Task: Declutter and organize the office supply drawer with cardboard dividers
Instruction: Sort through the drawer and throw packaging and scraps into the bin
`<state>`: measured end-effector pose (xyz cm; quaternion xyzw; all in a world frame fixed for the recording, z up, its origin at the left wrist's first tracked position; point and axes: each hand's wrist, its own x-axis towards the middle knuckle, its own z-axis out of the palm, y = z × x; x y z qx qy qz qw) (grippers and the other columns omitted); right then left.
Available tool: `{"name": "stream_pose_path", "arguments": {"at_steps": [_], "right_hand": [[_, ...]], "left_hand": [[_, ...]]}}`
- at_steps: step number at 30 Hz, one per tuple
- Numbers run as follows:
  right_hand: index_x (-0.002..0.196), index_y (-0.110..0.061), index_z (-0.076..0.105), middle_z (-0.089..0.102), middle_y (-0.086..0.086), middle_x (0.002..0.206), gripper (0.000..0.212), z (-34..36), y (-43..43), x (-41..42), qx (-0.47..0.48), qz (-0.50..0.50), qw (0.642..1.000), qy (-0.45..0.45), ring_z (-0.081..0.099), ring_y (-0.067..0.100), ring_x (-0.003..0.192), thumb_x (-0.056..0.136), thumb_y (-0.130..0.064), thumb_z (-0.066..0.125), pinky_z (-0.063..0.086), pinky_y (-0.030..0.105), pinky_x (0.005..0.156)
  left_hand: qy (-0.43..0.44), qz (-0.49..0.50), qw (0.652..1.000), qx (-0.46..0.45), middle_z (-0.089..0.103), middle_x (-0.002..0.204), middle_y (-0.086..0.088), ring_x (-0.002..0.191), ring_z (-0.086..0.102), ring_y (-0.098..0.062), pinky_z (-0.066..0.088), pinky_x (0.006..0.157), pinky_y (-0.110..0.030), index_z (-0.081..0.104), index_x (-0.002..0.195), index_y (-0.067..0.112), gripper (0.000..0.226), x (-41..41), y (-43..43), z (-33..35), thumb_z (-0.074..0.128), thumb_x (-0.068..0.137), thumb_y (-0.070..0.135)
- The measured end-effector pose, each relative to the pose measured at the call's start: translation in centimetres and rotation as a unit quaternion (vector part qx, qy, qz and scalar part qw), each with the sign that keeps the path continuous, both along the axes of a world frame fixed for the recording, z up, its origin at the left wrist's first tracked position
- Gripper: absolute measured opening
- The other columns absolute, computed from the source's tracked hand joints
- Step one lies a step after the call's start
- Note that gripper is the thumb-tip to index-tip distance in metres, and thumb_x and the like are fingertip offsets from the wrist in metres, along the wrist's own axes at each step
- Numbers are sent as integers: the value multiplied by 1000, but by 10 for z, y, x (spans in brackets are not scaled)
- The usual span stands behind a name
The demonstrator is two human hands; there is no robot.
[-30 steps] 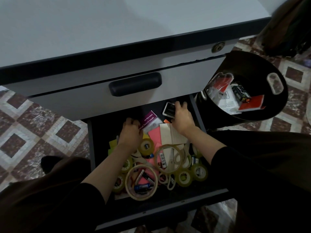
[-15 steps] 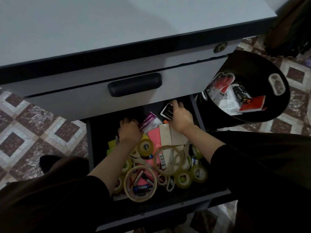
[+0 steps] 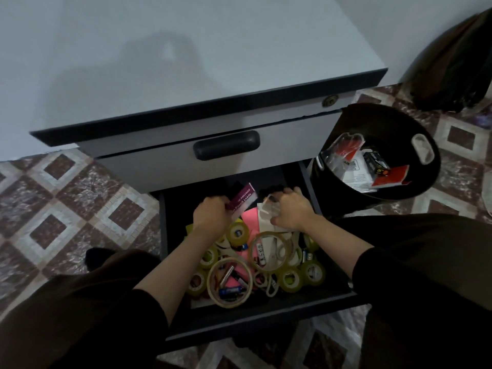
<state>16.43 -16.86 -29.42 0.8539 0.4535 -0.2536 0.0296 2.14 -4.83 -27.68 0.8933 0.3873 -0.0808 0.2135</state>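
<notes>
Drawer (image 3: 163,230) is pulled out, and both hands are working its back half. The left hand (image 3: 211,217) has its fingers curled around the near end of the purple pencil-lead packet (image 3: 243,199). The packet's long axis runs diagonally from that hand toward the drawer's back right, with the far end tipped up. The right hand (image 3: 292,211), at the drawer's back right, has its fingers curled down over a pale clear-plastic piece (image 3: 269,209) and looks to be pinching it, though the thumb side is partly hidden. The two hands sit near each other but aren't touching, with the packet's free end between them. The black bin (image 3: 386,121) stands just outside the drawer's right wall and already holds discards. It is much nearer the right hand, so my call is that anything going out should travel right-handed, and the left hand would have to cross over. Tape rolls (image 3: 318,275) and pink paper (image 3: 250,219) are heaped across the drawer's front half, unsorted. No cardboard dividers are in view. I judge this as early declutter, still at the pick-and-decide stage. Main risk is snagging loose rolls when the packet lifts.
</notes>
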Motion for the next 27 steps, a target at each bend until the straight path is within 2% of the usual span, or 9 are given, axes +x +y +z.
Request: {"name": "stream_pose_path", "arguments": {"at_steps": [3, 4, 6, 12, 16, 19, 22, 25, 27], "right_hand": [[114, -6, 59, 61, 11, 110, 40, 17, -8, -8, 14, -40, 997, 63, 56, 27, 105, 80, -26, 63, 44, 27, 82], [108, -5, 62, 63, 11, 106, 34, 23, -11, -10, 23, -53, 995, 83, 60, 26, 99, 80, -22, 63, 46, 25, 73], [105, -4, 62, 63, 11, 103, 28, 34, -17, -13, 29, -63, 992, 102, 61, 26, 94, 80, -17, 61, 45, 24, 67], [137, -10, 46, 51, 15, 134, 51, 55, -43, -16, 32, -73, 989, 128, 48, 30, 123, 92, -33, 55, 43, 33, 97], [134, -11, 49, 55, 14, 129, 51, 77, -63, -3, 65, -90, 986, 125, 51, 29, 119, 91, -36, 56, 43, 31, 94], [125, -10, 50, 56, 13, 124, 50, 98, -80, 19, 89, -116, 982, 122, 53, 28, 112, 84, -34, 67, 43, 30, 84], [115, -5, 53, 58, 13, 112, 54, 119, -98, 47, 85, -149, 980, 103, 54, 29, 108, 77, -37, 74, 44, 30, 79], [81, -3, 55, 55, 9, 83, 40, 135, -117, 81, 65, -181, 979, 70, 56, 27, 89, 76, -38, 75, 41, 29, 62], [69, -4, 50, 50, 7, 74, 41, 138, -132, 104, 65, -225, 969, 76, 49, 23, 70, 75, -35, 77, 37, 28, 56]], "left_hand": [[-37, 44, 995, -80, 66, 102, -12, 94, 61, -28, 47, 73, -31, 64, 107, 10, 21, -16, -9, 12, 55, 89, 17], [-45, 55, 993, -92, 66, 101, -13, 92, 61, -28, 46, 71, -29, 63, 106, 8, 20, -21, -11, 15, 55, 90, 17], [-51, 71, 990, -106, 65, 100, -14, 91, 61, -28, 43, 69, -28, 60, 106, 6, 19, -30, -17, 22, 53, 92, 18], [-127, 94, 983, -98, 62, 85, -6, 77, 60, -21, 41, 63, -24, 58, 104, 5, 19, -42, -41, 43, 52, 93, 19], [-132, 85, 978, -134, 65, 105, -14, 93, 62, -25, 44, 74, -26, 55, 118, 6, 28, -24, -60, 54, 51, 93, 17], [-152, 60, 980, -118, 66, 108, -13, 98, 62, -26, 42, 76, -23, 54, 124, 9, 35, 0, -74, 66, 56, 90, 17], [-179, 43, 971, -149, 66, 100, -9, 82, 61, -20, 48, 71, -26, 57, 120, 7, 34, 33, -89, 78, 60, 87, 12], [-206, 54, 956, -202, 65, 100, -10, 76, 62, -20, 57, 71, -36, 60, 112, 11, 27, 70, -102, 83, 61, 85, 9], [-208, 68, 942, -255, 62, 96, -7, 78, 61, -19, 57, 61, -27, 58, 111, 10, 25, 96, -112, 84, 59, 87, 6]]}}
